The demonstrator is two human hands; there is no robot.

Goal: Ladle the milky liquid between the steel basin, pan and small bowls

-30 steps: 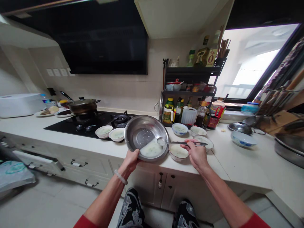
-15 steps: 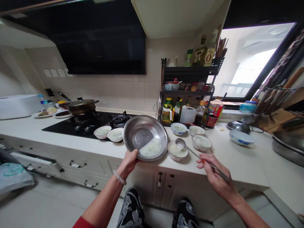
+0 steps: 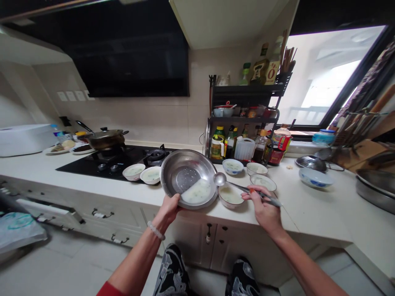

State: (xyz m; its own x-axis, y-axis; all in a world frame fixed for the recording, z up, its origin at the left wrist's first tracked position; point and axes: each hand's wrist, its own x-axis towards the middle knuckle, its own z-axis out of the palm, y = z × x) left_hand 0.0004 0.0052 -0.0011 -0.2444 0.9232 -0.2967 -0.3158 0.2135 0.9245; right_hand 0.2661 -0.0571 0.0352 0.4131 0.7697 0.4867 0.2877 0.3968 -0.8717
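Note:
My left hand [image 3: 169,206] grips the near rim of a steel basin [image 3: 180,174], which is tilted so its pale soup with green bits [image 3: 199,192] pools at the near right. In my right hand [image 3: 266,211] is a metal ladle [image 3: 220,179], held by its handle. The ladle's head is at the basin's right rim, above the left edge of a patterned bowl [image 3: 231,201] of soup. Behind that bowl stand a blue-and-white bowl [image 3: 233,172] and two more filled bowls [image 3: 257,173], one partly behind the ladle's handle. Two white bowls of soup [image 3: 151,180] stand left of the basin.
A black gas stove [image 3: 92,164] with a lidded pot [image 3: 106,139] lies to the left. At the back, a black rack [image 3: 243,119] holds bottles and jars. On the right are a blue-and-white bowl [image 3: 315,178], a dark lid [image 3: 311,163] and a large steel pan [image 3: 375,197].
My right hand has moved left with the ladle, whose head went from over the near bowl to the basin's right rim. The basin and my left hand have stayed in place.

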